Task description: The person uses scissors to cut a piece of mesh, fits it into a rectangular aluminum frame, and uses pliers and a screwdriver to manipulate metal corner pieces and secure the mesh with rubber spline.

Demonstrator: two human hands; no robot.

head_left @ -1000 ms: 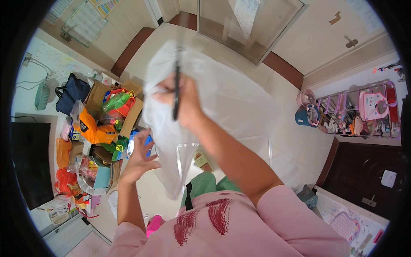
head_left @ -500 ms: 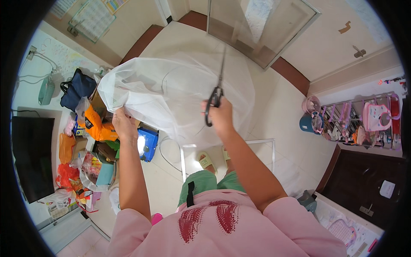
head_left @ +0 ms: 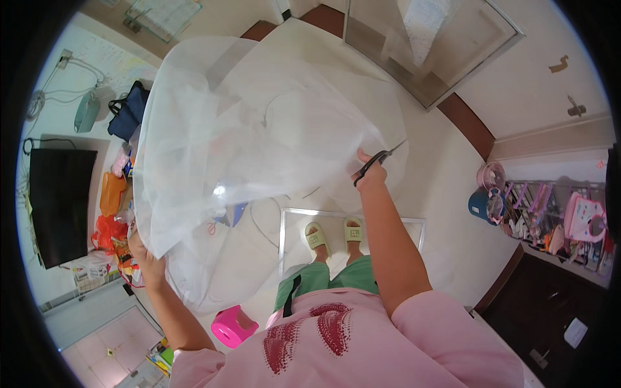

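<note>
A large sheet of sheer white mesh spreads in front of me, see-through enough to show the floor behind it. My left hand is closed on its near left edge; the fingertips are partly hidden by the cloth. Black-handled scissors are in my right hand, the blades pointing right and away. The mesh reaches up to this hand, but whether its fingers also pinch the mesh I cannot make out. Below the sheet, a thin pale rectangular frame lies on the floor around my slippered feet.
A pink stool stands at my near left. Bags and boxes, among them an orange bag, line the left wall by a black television. On the right is a loaded rack; a framed glass panel stands at the far side.
My left hand has drawn the mesh edge left and toward me, spreading the sheet wider. My right hand has moved right, and the scissors, earlier pointing away, now point more to the right.
</note>
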